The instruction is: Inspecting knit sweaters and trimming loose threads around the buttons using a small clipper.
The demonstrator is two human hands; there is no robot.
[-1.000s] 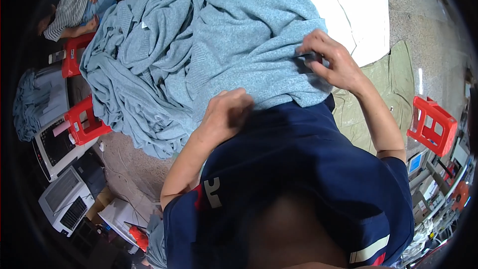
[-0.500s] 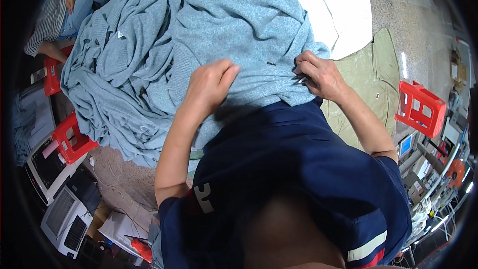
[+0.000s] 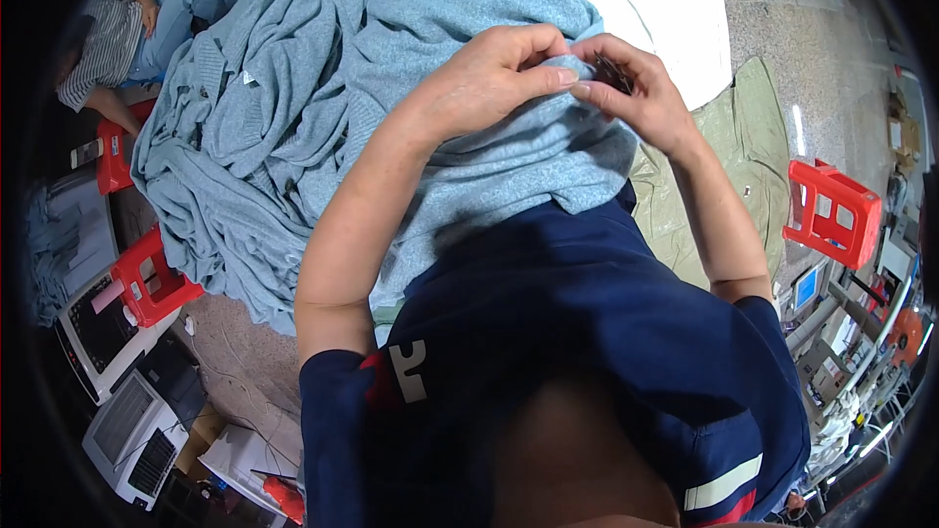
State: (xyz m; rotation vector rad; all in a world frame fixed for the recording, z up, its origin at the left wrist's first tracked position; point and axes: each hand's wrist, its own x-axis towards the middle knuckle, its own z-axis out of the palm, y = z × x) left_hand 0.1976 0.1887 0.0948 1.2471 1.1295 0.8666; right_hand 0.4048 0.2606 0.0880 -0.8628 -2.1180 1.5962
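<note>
A light blue-grey knitted garment (image 3: 518, 166) lies bunched across my lap. My left hand (image 3: 499, 78) and my right hand (image 3: 636, 88) meet over its upper right part. Between the thumbs and forefingers of both, a bit of the knit is pinched and lifted. Tucked in my right palm is a small dark metal tool (image 3: 614, 73), mostly hidden by the fingers, so its kind does not show. More of the same knitwear (image 3: 254, 117) is heaped to the left and joins the piece under my hands.
Red plastic stools stand on the right (image 3: 833, 213) and on the left (image 3: 152, 279). White sheeting (image 3: 675, 10) and an olive ground cloth (image 3: 753, 147) cover the floor beyond. Another person (image 3: 127, 29) sits at the far left. Printer-like machines (image 3: 137, 435) are at the lower left.
Both hands have moved up and together, my left one far to the right. They were apart on the cloth; now they pinch and raise one spot of the knit.
</note>
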